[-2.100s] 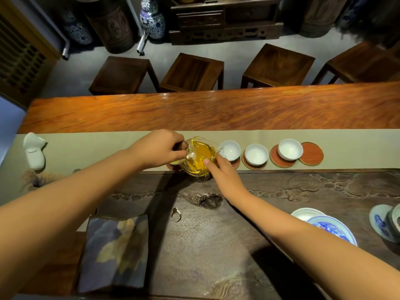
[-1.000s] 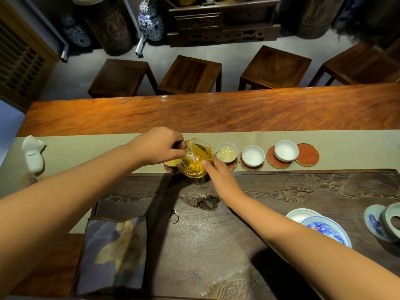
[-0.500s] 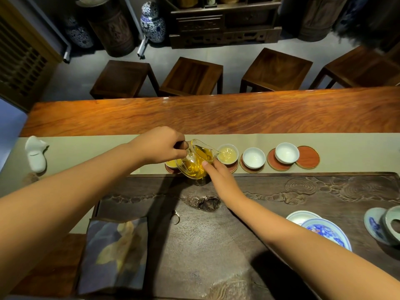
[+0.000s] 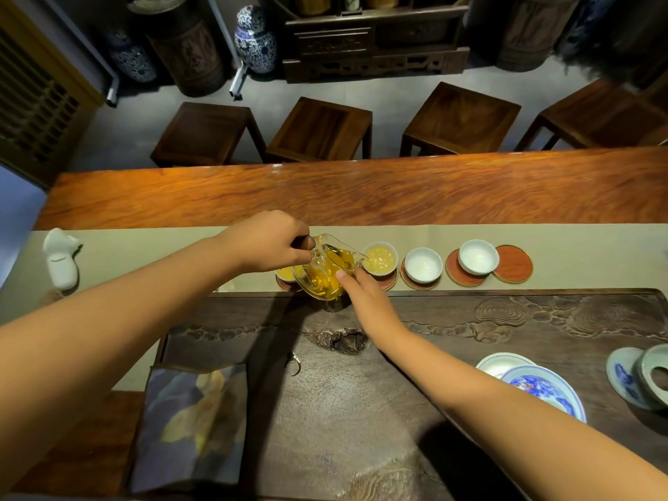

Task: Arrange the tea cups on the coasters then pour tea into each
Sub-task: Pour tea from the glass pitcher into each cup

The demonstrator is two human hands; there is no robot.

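My left hand (image 4: 269,240) grips the handle of a glass pitcher (image 4: 325,271) of amber tea, tilted right with its spout over a white cup (image 4: 380,258) that holds pale tea. My right hand (image 4: 365,287) rests straight fingers against the pitcher's side and underside. Behind the pitcher a filled cup (image 4: 285,273) shows partly on its coaster. An empty white cup (image 4: 423,265) sits on a coaster further right. Another empty cup (image 4: 478,257) stands on a red coaster (image 4: 461,276), beside a bare coaster (image 4: 513,263).
The cups stand in a row on a beige runner (image 4: 180,247) along the far edge of a dark carved tea tray (image 4: 361,392). Blue-and-white bowls (image 4: 542,388) and a lidded vessel (image 4: 647,377) lie at right. A white figurine (image 4: 61,258) stands left, a cloth (image 4: 195,428) near left.
The pitcher has tipped further right and the second cup has filled with tea. Both hands have stayed at the pitcher.
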